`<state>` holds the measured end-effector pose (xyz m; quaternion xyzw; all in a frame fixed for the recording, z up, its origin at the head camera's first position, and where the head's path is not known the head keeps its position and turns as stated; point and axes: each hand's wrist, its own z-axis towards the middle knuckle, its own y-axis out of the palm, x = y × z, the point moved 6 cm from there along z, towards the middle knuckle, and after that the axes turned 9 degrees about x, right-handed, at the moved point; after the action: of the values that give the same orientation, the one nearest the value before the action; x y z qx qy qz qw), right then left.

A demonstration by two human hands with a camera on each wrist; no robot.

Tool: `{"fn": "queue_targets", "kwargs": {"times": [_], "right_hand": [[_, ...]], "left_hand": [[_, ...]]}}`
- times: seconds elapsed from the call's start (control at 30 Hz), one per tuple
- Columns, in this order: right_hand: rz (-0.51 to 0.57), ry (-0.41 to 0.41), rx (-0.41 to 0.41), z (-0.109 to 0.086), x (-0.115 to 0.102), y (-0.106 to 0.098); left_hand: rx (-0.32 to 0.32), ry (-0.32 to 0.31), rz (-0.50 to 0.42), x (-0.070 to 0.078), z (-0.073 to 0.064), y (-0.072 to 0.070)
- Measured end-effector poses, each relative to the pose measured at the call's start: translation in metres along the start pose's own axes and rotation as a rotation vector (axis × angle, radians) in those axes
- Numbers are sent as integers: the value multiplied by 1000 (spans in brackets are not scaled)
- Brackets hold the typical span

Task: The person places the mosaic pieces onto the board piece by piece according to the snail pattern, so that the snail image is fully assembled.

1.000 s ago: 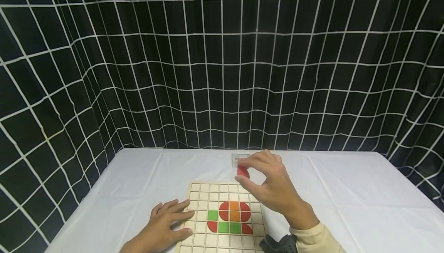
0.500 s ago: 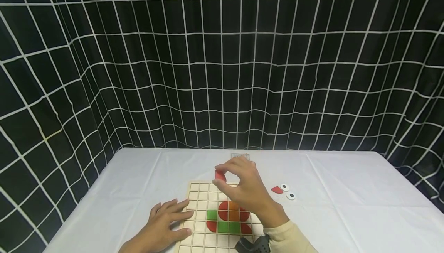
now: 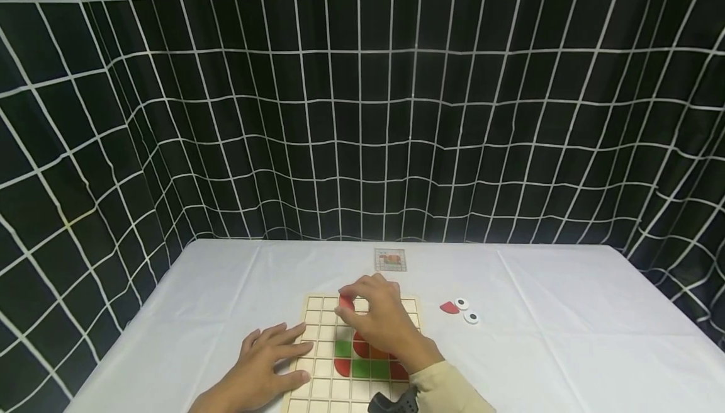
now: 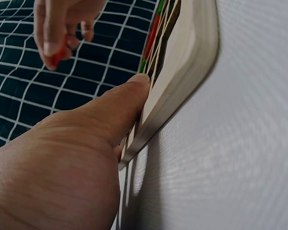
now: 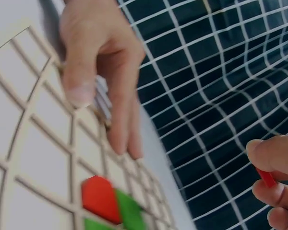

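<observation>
My right hand (image 3: 378, 320) pinches a red rounded tile (image 3: 346, 304) between thumb and fingers, held above the far part of a wooden grid board (image 3: 321, 389). In the right wrist view the red tile (image 5: 266, 178) shows edge-on. My left hand (image 3: 263, 362) rests on the board's left edge, fingers spread and fairly straight; its thumb (image 4: 127, 93) touches the rim in the left wrist view. Set in the board are a green square tile (image 3: 342, 349), a red quarter-round tile (image 3: 342, 367), more green tiles (image 3: 370, 369), and red and orange tiles partly hidden under my right hand.
To the right of the board lie a red quarter-round tile (image 3: 449, 307) and two white discs with black centres, one disc (image 3: 461, 304) behind the other disc (image 3: 471, 317). A small picture card (image 3: 390, 260) lies beyond the board on the white tablecloth (image 3: 544, 325). Dark gridded curtains (image 3: 362, 117) surround the table.
My right hand has moved left and then lower with the red tile, from near the picture card to over the board's far rows. The loose tile and discs came into view. The left hand stays put.
</observation>
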<state>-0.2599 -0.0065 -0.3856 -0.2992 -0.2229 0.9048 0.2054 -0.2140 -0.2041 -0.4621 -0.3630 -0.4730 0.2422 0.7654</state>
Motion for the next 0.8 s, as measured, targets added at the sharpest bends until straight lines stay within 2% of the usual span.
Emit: {"fn": "queue_targets", "kwargs": {"times": [0.13, 0.4, 0.8], "right_hand": [[-39, 14, -46, -7, 6, 12], [-157, 77, -205, -18, 15, 29], [-209, 136, -293, -26, 24, 41]], "left_hand": [[-6, -6, -7, -1, -1, 0], [-4, -5, 2, -2, 0, 0], [10, -5, 9, -2, 0, 0]]}}
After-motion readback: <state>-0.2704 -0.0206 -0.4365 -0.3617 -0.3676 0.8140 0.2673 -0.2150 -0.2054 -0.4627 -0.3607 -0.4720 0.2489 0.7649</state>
